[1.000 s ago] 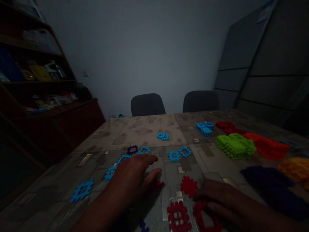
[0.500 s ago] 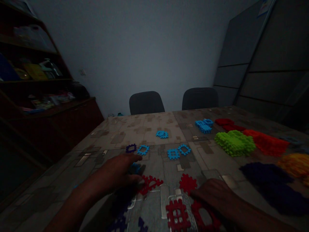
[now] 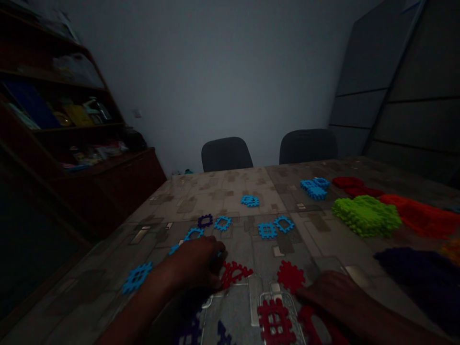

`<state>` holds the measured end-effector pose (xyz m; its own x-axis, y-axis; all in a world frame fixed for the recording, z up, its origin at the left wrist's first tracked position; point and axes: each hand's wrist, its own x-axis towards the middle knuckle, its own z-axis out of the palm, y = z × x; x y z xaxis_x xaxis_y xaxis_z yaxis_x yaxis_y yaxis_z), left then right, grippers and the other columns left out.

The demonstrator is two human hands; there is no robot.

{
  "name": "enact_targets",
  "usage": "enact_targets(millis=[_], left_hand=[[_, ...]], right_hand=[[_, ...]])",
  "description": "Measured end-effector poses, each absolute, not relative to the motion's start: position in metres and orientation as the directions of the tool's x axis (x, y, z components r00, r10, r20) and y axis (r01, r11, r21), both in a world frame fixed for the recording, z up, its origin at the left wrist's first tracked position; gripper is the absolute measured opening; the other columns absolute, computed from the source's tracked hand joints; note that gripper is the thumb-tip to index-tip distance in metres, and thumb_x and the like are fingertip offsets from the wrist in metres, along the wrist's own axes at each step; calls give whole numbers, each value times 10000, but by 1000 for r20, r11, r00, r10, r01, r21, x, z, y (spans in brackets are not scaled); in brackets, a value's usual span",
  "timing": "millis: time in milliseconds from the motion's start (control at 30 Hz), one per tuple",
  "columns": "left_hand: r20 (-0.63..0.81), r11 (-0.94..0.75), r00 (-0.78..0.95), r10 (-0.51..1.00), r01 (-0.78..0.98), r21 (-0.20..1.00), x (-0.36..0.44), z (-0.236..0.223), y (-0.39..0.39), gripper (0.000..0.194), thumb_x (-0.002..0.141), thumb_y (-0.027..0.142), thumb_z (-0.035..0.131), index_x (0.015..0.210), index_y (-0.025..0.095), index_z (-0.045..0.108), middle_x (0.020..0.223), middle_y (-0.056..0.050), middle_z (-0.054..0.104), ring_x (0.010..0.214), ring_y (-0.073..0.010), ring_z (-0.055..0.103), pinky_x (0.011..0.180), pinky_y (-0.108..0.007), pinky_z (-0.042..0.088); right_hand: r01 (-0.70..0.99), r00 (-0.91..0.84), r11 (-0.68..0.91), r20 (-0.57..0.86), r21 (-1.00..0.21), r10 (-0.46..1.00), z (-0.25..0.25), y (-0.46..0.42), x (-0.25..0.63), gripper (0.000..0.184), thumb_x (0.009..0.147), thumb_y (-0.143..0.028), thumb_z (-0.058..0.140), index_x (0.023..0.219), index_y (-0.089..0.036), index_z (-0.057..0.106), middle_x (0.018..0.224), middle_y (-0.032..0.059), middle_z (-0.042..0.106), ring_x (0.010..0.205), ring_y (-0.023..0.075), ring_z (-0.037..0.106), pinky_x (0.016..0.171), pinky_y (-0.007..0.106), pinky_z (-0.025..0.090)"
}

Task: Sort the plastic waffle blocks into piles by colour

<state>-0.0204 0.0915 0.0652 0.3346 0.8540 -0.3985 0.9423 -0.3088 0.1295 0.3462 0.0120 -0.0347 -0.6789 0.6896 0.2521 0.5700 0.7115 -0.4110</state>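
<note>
My left hand (image 3: 197, 264) is closed at the left middle of the table, its fingers curled over a blue notched plastic building piece, of which only a bit shows. Right beside its thumb lie red notched pieces (image 3: 235, 273), one of them triangular. My right hand (image 3: 332, 294) lies low on the right, fingers stretched out. Its fingertip is at the edge of a solid red piece (image 3: 290, 276). Below it is a red frame piece (image 3: 316, 326), partly covered by the hand. Between my hands rests a red window-grid piece (image 3: 275, 321).
Blue pieces (image 3: 267, 230) lie scattered ahead, with one blue grid piece (image 3: 137, 277) by my left forearm. Green (image 3: 366, 215), orange (image 3: 419, 213) and dark purple (image 3: 419, 282) piles stand on the right. Two chairs (image 3: 227, 154) are behind the table; shelves (image 3: 68, 129) stand left.
My left hand has curled its fingers over the blue piece. My right hand stays by the red pieces. The view has turned slightly left, uncovering blue pieces near my left arm.
</note>
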Motion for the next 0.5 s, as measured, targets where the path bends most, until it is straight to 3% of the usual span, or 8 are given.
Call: enact_targets(millis=[133, 267, 367, 500], left_hand=[[-393, -356, 364, 845, 930, 95, -10, 56, 90, 615, 642, 315, 953, 1212, 215, 746, 1282, -122, 700, 1117, -364, 699, 885, -414, 567], [-364, -393, 387, 847, 918, 61, -6, 49, 91, 520, 707, 227, 893, 1197, 173, 729, 1274, -158, 671, 1116, -372, 682, 890, -431, 563], [-352, -420, 417, 838, 905, 70, -9, 48, 92, 436, 725, 238, 869, 1135, 178, 734, 1240, -153, 671, 1086, -364, 680, 884, -435, 561], [-322, -436, 456, 830, 890, 136, -15, 55, 93, 379, 740, 321, 845, 1068, 189, 709, 1208, -124, 668, 1051, -326, 672, 871, -408, 552]], right_hand=[[488, -746, 773, 267, -405, 610, -84, 32, 348, 711, 915, -289, 696, 1559, -466, 448, 1052, -2, 797, 863, 248, 740, 877, 381, 533], [534, -699, 761, 315, -367, 642, -119, 40, 349, 638, 954, -361, 663, 1560, -409, 470, 1077, 29, 788, 879, 276, 718, 909, 430, 504], [498, -713, 789, 349, -359, 609, -119, 37, 350, 646, 942, -418, 681, 1552, -406, 472, 1035, 26, 785, 815, 272, 699, 861, 429, 503], [499, -720, 748, 271, -437, 639, -87, 27, 349, 793, 894, -486, 716, 1611, -366, 398, 1150, 67, 762, 933, 303, 694, 917, 451, 488]])
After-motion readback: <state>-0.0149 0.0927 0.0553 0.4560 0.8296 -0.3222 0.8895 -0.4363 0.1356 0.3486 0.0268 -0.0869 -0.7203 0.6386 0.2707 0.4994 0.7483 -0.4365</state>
